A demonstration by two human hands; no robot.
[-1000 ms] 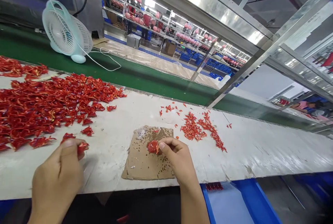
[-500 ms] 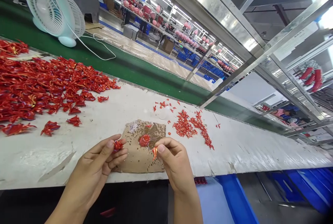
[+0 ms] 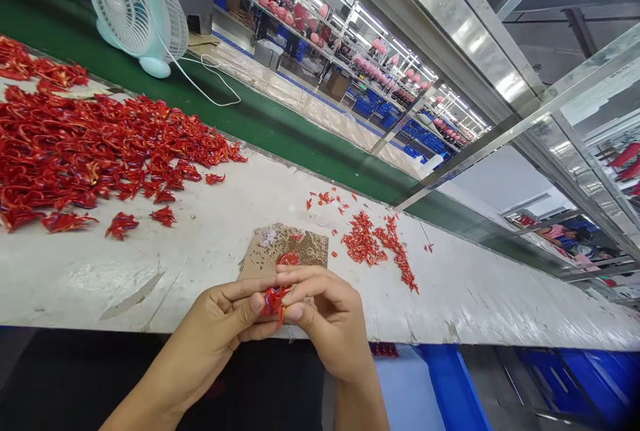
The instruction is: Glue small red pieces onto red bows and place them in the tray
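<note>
Together, the left grip (image 3: 216,325) and right grip (image 3: 333,321) pinch 1 red piece (image 3: 272,300) between them.

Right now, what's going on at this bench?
A person's left hand holds a small red piece, with the right hand's fingertips at it; what those pinch is hidden. Both hands are over the near part of a speckled cardboard sheet, where a round red item sits. A large heap of red pieces lies to the left, smaller red slivers to the right.
</note>
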